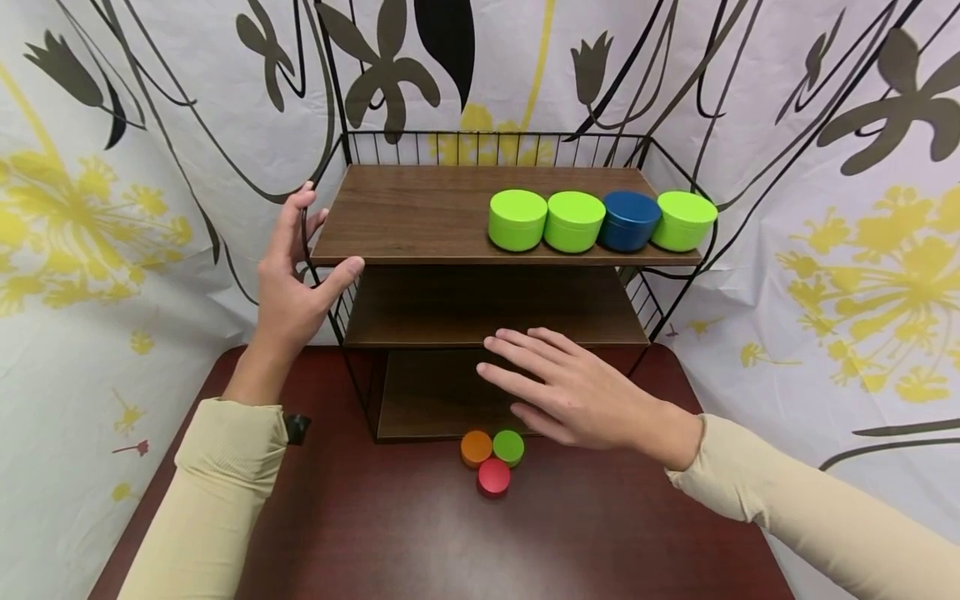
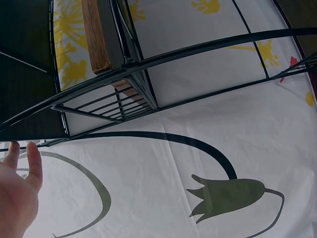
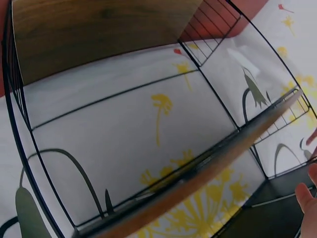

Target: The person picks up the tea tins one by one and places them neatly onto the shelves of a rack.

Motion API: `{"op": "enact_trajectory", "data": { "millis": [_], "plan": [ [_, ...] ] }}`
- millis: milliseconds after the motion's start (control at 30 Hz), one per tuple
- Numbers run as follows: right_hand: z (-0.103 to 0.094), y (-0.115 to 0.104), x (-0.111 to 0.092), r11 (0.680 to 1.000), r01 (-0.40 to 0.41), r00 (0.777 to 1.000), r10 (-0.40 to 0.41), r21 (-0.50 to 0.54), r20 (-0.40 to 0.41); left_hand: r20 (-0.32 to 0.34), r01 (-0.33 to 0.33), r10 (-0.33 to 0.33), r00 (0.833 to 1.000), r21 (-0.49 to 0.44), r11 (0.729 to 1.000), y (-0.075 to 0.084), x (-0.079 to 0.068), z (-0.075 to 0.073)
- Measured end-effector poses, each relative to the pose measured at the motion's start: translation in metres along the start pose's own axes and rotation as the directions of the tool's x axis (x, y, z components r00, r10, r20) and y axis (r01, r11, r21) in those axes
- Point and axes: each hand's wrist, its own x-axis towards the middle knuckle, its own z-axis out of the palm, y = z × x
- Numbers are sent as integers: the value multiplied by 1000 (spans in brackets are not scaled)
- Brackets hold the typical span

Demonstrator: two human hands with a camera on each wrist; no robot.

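My left hand (image 1: 288,287) grips the left side of a three-tier wire rack (image 1: 498,262), thumb at the top shelf's front corner, other fingers around the outer side wire. In the left wrist view, two fingertips (image 2: 33,153) meet the rack's dark edge. My right hand (image 1: 573,392), holding nothing, extends its fingers in front of the lower tiers, pointing left. In the right wrist view its fingers (image 3: 306,196) show at the right edge. Below it on the table, a small orange round piece (image 1: 476,448), a green one (image 1: 508,447) and a red one (image 1: 494,477) sit close together.
On the top shelf's right half, three lime-green round tins (image 1: 517,220) and a blue tin (image 1: 630,221) stand in a row. The rack stands at the back of a dark red table (image 1: 420,525). Floral-printed white curtains (image 1: 847,275) surround it.
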Motion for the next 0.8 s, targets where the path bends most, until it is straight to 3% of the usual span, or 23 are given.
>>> {"op": "enact_trajectory", "data": {
  "millis": [600,800],
  "plan": [
    [47,-17,-21,998,-15,1000,14,65,21,-4,-14,14,1000,5,1000,-1,0,0],
    [62,-22,-30,999,-17,998,14,41,65,0,-16,16,1000,0,1000,-2,1,0]
  ]
}}
